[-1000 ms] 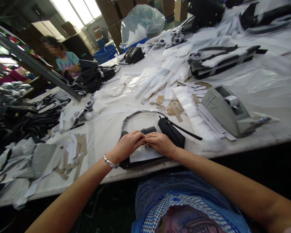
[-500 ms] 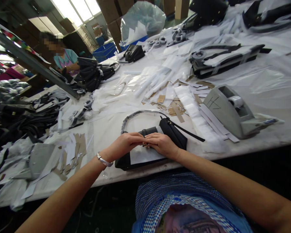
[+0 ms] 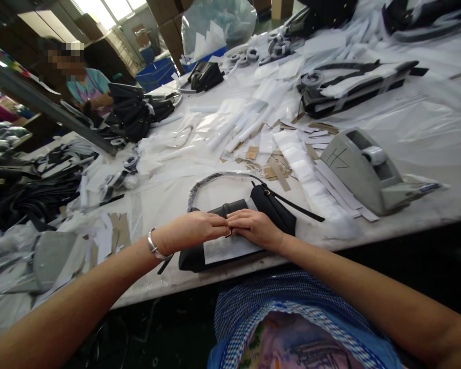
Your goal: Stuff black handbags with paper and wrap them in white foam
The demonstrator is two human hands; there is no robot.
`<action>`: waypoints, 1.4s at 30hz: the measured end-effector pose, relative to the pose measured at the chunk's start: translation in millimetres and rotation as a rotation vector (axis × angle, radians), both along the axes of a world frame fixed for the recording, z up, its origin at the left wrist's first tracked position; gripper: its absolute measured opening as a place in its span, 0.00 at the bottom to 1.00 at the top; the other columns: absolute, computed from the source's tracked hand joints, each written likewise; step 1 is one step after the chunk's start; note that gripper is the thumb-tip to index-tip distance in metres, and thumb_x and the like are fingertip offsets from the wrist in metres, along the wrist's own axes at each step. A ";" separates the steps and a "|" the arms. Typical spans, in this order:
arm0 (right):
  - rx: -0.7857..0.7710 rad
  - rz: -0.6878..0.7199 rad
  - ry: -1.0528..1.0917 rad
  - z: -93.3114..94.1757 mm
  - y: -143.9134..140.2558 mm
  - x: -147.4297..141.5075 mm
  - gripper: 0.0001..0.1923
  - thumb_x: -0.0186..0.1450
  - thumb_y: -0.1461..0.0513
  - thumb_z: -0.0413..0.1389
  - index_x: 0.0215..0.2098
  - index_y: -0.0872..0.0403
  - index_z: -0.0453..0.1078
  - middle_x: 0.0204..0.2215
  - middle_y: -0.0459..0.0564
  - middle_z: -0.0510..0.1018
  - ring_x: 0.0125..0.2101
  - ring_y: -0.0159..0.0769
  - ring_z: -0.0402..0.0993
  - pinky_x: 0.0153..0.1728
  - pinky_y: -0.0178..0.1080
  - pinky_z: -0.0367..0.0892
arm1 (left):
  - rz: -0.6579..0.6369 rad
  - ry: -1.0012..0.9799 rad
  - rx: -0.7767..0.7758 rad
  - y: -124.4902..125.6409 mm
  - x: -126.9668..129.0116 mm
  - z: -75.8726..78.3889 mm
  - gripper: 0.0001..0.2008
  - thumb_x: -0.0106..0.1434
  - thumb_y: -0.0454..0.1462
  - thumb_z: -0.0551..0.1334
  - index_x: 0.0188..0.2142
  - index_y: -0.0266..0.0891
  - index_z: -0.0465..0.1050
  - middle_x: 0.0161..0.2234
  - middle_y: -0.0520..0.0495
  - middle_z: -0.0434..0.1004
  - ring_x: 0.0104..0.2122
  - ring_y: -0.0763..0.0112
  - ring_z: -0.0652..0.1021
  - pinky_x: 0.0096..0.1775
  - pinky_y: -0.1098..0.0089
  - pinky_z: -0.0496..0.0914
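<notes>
— While both hands meet at the middle, what do they rest on?
— A small black handbag (image 3: 269, 207), lying flat at the near edge of the surface (image 3: 426, 138). The left hand (image 3: 194, 229) and right hand (image 3: 253, 228) sit fingertip to fingertip on it, pinching at something small between them; what it is, I cannot tell.
— How does the bag look?
— Matte black, with a flap and a thin dark strap running off toward 3 o'clock. A white sheet (image 3: 226, 248) lies on its near face, partly under the hands. A wrapped curved handle (image 3: 218, 179) arches from it toward 12 o'clock.
— Anything close by?
— A grey tape dispenser (image 3: 363, 171) at 2 o'clock, and scattered paper strips (image 3: 303, 174) between it and the bag.
</notes>
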State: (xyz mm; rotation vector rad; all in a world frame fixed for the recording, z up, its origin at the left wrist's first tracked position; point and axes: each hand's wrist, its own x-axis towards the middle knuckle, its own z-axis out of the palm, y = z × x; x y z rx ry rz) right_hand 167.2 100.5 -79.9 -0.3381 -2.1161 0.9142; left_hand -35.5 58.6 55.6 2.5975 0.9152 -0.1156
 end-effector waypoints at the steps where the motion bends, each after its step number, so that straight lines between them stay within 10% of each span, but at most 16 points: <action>1: -0.002 0.002 0.002 -0.4 0.1 0.1 0.10 0.66 0.66 0.60 0.44 0.50 0.79 0.42 0.48 0.83 0.48 0.37 0.78 0.53 0.42 0.73 | -0.018 0.010 0.026 -0.1 -0.5 -2.0 0.13 0.69 0.32 0.56 0.48 0.45 0.75 0.43 0.46 0.79 0.42 0.70 0.79 0.46 0.73 0.73; 42: -0.183 0.098 -0.109 23.8 -1.1 3.7 0.10 0.68 0.59 0.59 0.42 0.55 0.79 0.42 0.53 0.82 0.46 0.38 0.77 0.51 0.39 0.71 | 0.254 -0.183 0.186 -15.5 -1.9 -49.4 0.06 0.70 0.36 0.57 0.45 0.42 0.70 0.46 0.50 0.77 0.41 0.75 0.78 0.37 0.77 0.69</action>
